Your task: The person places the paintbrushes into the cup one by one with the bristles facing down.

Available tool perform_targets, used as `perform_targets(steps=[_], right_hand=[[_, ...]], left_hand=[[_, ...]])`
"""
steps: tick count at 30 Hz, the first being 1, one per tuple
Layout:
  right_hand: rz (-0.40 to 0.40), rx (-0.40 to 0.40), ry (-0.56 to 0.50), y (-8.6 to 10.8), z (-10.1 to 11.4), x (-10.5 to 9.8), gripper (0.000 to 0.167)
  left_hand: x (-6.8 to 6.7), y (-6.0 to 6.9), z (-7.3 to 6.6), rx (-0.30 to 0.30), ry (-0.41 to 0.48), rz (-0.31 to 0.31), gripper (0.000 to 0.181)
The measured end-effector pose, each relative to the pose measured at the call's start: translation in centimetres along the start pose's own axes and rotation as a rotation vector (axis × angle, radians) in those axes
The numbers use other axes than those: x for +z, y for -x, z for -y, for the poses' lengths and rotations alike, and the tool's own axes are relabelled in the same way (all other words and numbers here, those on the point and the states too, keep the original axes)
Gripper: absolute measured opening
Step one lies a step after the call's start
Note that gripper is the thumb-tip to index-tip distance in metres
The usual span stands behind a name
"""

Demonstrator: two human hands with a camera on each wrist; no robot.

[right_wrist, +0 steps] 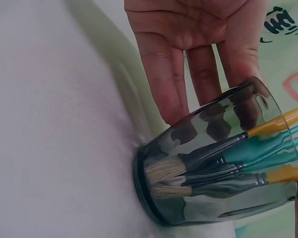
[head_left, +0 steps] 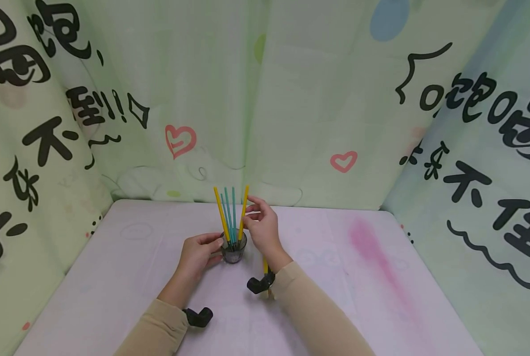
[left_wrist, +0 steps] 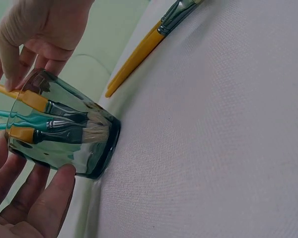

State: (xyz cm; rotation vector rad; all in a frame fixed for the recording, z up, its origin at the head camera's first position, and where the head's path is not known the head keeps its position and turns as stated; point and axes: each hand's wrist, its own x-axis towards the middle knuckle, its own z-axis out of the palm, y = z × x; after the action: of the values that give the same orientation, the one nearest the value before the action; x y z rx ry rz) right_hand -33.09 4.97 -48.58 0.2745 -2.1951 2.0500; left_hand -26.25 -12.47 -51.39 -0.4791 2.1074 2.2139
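Observation:
A clear dark glass (head_left: pixel 233 255) stands upright on the table, holding yellow and teal brushes (head_left: pixel 234 212), bristles down. My left hand (head_left: pixel 196 254) holds the glass from its left side; in the left wrist view, the fingers (left_wrist: pixel 54 198) lie along the glass (left_wrist: pixel 64 153). At the right, my right hand (head_left: pixel 264 230) pinches the right-hand yellow brush (head_left: pixel 243 212) above the rim. The right wrist view shows bristles (right_wrist: pixel 165 169) inside the glass (right_wrist: pixel 228 198), against which my left hand (right_wrist: pixel 198 59) rests.
Yellow-handled brushes (head_left: pixel 265 266) lie on the table (head_left: pixel 158 287) beside my right wrist, partly hidden in the head view; the left wrist view shows their handles (left_wrist: pixel 139 57). A printed curtain (head_left: pixel 291 109) surrounds the table's back and sides.

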Motion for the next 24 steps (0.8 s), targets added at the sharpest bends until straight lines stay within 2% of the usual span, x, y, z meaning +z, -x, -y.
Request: perform_targets(steps=[5,9,15,20,24], right_hand=[[-0.004,-0.005,0.006,-0.11,-0.19,0.28,0.054],[0.005,0.006,0.021,-0.18,-0.26,0.49,0.047],[0.079,0.052,0.049,0.08,-0.37,0.40,0.035],[0.135,0.080,0.066,0.34,-0.51,-0.02,0.039],[0.144,0.097,0.052,0.35,-0.72,-0.41,0.044]], left_hand=[[0.05,-0.09,0.05,-0.001,0.000,-0.002,0.029],[0.12,-0.13,0.03,0.002,0.008,-0.005,0.029],[0.15,0.03,-0.05,-0.001,-0.010,-0.003,0.030],[0.12,0.14,-0.15,-0.003,-0.012,0.002,0.032],[0.09,0.15,-0.22,-0.005,-0.014,0.005,0.034]])
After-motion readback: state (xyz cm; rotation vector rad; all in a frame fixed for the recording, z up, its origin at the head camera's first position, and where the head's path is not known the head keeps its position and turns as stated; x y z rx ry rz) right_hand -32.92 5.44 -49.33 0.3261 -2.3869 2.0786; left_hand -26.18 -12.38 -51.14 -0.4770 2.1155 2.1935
